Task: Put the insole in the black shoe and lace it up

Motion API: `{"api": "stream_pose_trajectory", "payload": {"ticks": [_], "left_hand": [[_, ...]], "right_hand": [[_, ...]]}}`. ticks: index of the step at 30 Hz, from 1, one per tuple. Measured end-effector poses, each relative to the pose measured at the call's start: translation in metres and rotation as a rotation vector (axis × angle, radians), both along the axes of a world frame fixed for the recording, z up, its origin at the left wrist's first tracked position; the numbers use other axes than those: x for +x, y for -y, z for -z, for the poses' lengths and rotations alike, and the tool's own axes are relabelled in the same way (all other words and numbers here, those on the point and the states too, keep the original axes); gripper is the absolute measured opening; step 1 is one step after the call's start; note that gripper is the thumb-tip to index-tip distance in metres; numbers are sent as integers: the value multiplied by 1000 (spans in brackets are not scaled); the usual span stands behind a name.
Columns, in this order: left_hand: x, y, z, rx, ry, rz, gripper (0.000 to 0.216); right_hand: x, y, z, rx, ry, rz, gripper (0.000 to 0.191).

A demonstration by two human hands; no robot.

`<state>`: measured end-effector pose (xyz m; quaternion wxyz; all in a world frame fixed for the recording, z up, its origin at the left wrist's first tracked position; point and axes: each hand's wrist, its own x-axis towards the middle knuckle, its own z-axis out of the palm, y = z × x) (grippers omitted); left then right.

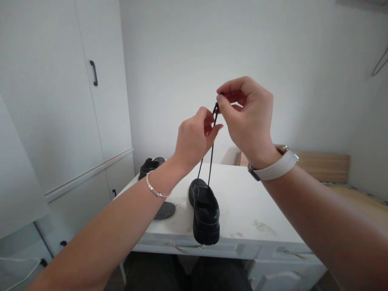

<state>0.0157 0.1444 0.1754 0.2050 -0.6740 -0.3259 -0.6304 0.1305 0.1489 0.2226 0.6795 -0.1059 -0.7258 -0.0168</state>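
A black shoe (206,216) stands on the white table with its heel towards me. Two strands of its black shoelace (211,155) run taut upward from the shoe to my hands. My right hand (250,117) pinches the upper end of the lace between thumb and fingertips. Just below and to the left, my left hand (195,135) has its fingers curled round the strands, the thumb stretched out beside them. Part of the lace is hidden behind the left fingers.
Behind my left forearm are a second black shoe (147,167) and a dark grey insole (166,210), both partly covered. The white table (242,206) has drawers with rope handles. White cabinets (60,101) rise at left; a wooden headboard (330,165) is at right.
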Motion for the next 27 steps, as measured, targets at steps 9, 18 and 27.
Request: {"api": "stream_pose_trajectory", "payload": {"ticks": [9,18,27], "left_hand": [[-22,-11,2,-288,341,534,9],[-140,-38,64,-506,922,626,12],[-199,-36,154,-583,947,315,20]], "right_hand": [[52,-56,4,-445,-275,-367,14],[167,-126,107,-785,-721,-292,36],[220,-144,208,-882,-762,-62,36]]}}
